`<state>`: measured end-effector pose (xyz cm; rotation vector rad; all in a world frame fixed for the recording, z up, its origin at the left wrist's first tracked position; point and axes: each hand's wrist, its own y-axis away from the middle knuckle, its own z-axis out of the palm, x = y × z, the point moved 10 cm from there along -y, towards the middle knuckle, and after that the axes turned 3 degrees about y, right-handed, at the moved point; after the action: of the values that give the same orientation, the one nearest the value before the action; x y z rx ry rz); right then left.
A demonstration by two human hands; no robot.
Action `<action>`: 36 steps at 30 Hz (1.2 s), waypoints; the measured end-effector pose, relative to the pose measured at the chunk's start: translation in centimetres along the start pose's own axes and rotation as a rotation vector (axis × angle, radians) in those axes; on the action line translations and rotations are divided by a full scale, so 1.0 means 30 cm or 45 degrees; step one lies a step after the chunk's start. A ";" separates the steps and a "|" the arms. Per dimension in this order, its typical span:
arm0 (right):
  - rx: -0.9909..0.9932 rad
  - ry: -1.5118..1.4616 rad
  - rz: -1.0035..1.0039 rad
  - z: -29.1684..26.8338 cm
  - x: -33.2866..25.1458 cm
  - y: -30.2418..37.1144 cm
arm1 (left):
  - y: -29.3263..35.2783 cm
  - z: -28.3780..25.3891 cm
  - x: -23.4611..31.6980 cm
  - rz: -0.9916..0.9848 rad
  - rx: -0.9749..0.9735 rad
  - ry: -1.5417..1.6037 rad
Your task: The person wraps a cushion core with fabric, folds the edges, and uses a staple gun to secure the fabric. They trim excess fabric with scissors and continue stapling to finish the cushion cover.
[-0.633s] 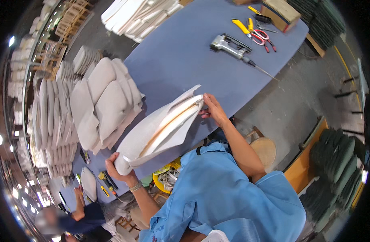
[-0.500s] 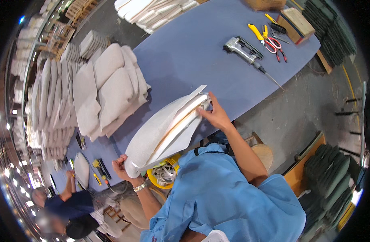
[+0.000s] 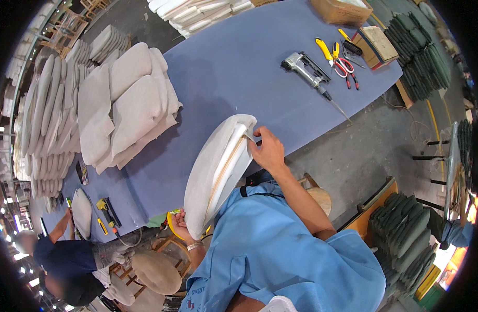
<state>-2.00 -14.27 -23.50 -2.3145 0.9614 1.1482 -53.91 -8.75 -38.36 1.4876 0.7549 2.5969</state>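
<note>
1. Head view, and the upholstered seat pad (image 3: 215, 171) now stands up on its edge. It is tipped steeper than half a second ago, when it lay more slanted across the lap. Its pale underside and raw rim face the person in the blue shirt.

2. The right hand (image 3: 267, 151) is on the upper end of the pad. Its fingers (image 3: 255, 136) are curled over the fabric edge at the rim, pinching it closed. It has slid a touch along that rim since the earlier pictures.

3. The left hand (image 3: 180, 224) is at the bottom end. Its fingers are wrapped round the pad's lower corner, just in front of a yellow tape roll (image 3: 171, 218). The grip looks closed; it holds as before.

4. The pad sits between the two hands, off the blue surface (image 3: 223, 73) and just at its near edge. Judging by that, the cover is being checked or tugged along the rim, with no tool in hand.

5. The staple gun (image 3: 306, 67) lies well apart on the surface, untouched, beside the red and yellow pliers (image 3: 343, 65).

6. Finished cushions (image 3: 124, 104) are stacked to the left. Another person (image 3: 67, 260) works at the far lower left.
</note>
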 end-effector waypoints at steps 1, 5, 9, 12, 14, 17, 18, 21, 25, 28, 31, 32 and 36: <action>0.044 -0.037 -0.005 -0.015 -0.005 0.000 | 0.001 0.002 -0.015 0.005 0.007 0.002; 0.072 -0.254 -0.086 0.001 0.005 -0.006 | -0.040 -0.065 -0.058 -0.074 -0.080 -0.077; 0.083 -1.069 0.245 0.134 0.168 0.007 | -0.040 -0.038 -0.099 -0.105 -0.070 0.082; 0.062 -1.294 0.251 0.112 0.075 0.001 | -0.047 -0.112 -0.146 -0.082 -0.129 0.183; 0.075 -1.324 0.142 0.000 -0.076 -0.046 | -0.046 -0.055 -0.249 -0.205 -0.152 0.165; 0.165 -1.247 -0.090 -0.207 -0.279 -0.147 | 0.001 0.215 -0.426 -0.535 -0.271 0.038; 0.221 -1.209 -0.195 -0.287 -0.338 -0.177 | 0.028 0.339 -0.487 -0.659 -0.341 -0.018; 0.286 -1.175 -0.421 -0.440 -0.521 -0.216 | 0.100 0.652 -0.589 -0.857 -0.547 -0.156; 0.291 -0.560 -0.392 -0.464 -0.554 -0.225 | 0.183 1.001 -0.514 -0.725 -0.779 -0.181; 0.324 -0.541 -0.524 -0.478 -0.540 -0.203 | 0.284 1.274 -0.213 -0.200 -1.063 -0.340; 0.180 -0.534 -0.507 -0.480 -0.550 -0.163 | 0.452 1.491 0.098 0.277 -1.411 -0.230; 0.152 -0.549 -0.520 -0.471 -0.555 -0.153 | 0.494 1.549 0.179 0.471 -1.459 -0.334; 0.115 -0.642 -0.595 -0.462 -0.578 -0.119 | 0.571 1.682 0.259 0.880 -1.550 -0.699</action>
<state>0.62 -12.99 -1.21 -1.8868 0.2635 1.3424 -13.24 -2.20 -3.67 1.8598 -1.3274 1.9043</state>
